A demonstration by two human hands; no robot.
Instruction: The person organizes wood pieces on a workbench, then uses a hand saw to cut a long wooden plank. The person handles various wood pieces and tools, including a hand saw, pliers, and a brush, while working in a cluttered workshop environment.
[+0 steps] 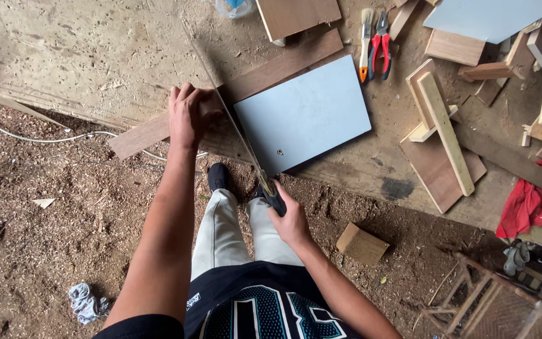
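Two hands were on the job: the left hand [188, 116] lay flat, fingers spread, pressing down on a long brown plank [246, 88] that ran diagonally across the plywood work surface [95, 56]. The right hand [290, 220] was wrapped tight around the dark handle of a handsaw [239, 135], held just off the near edge of the work surface, above the sawdust floor [45, 251]. The blade ran up and away from the handle, crossing the plank right beside the left hand (exact contact point with the wood was hard to tell). A grey-blue panel [303, 116] lay flat just right of the blade, touching the plank's near side. Further back, a paintbrush [365, 44] and red-handled pliers [381, 44] lay side by side. Wood offcuts [443, 135] were piled to the right, with a red rag [525, 207] near them. A small wood block [362, 245] sat on the floor near the right forearm.
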